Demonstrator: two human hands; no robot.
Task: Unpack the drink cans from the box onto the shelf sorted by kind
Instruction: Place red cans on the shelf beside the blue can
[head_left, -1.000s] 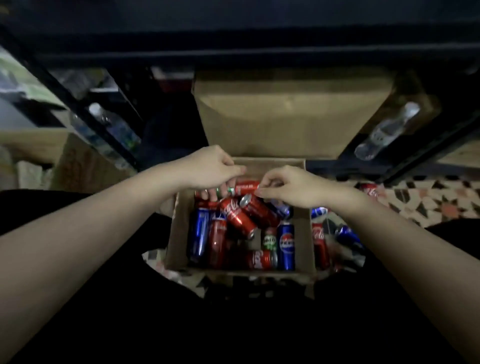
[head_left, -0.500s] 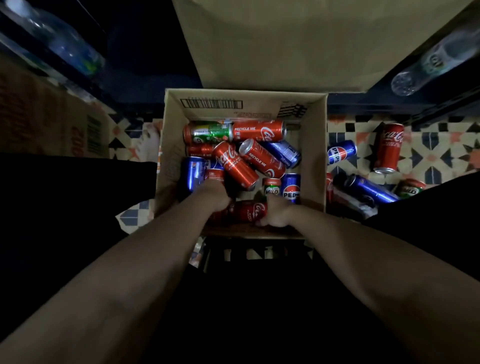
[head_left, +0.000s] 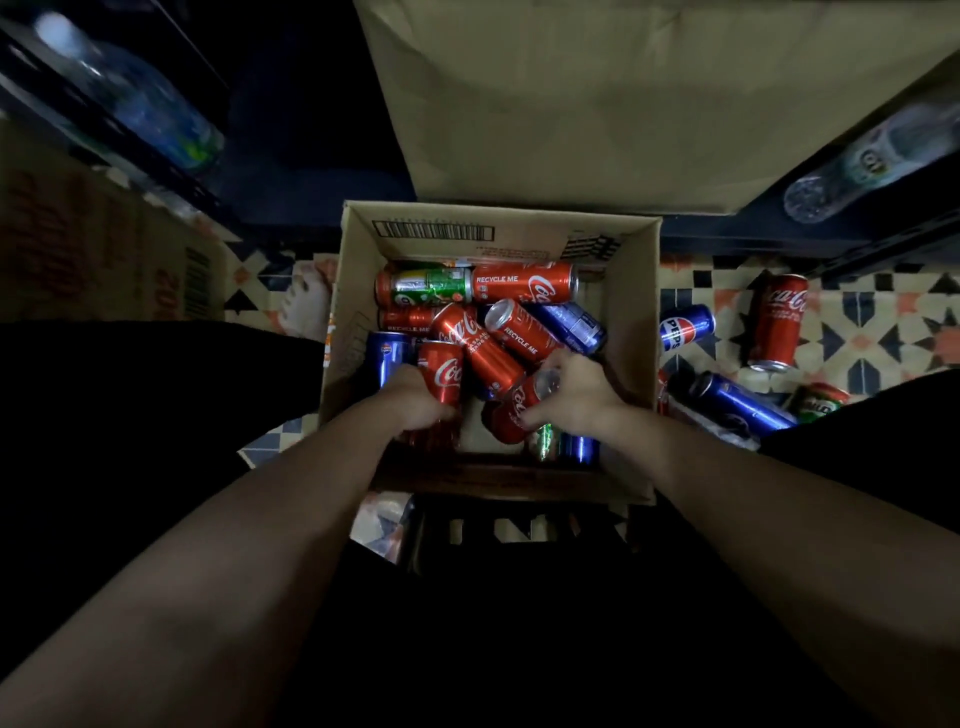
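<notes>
Head view, dim light. Open cardboard box (head_left: 358, 291) on the tiled floor (head_left: 852, 332), flap up, full of mixed cans lying jumbled: red cola, blue Pepsi, one green can (head_left: 434, 286) at the far wall. Left hand (head_left: 415, 397), grip closed round an upright red cola can (head_left: 441, 376) at the box's near left. Right hand (head_left: 576, 392), grip wrapped on a tilted red cola can (head_left: 517, 410) at near centre, top end up. Outside the box, to its right on the floor: a Pepsi can (head_left: 685, 328), a standing cola can (head_left: 777, 322), a blue can (head_left: 737, 402) lying. Shelf frame (head_left: 727, 234) behind, dark.
</notes>
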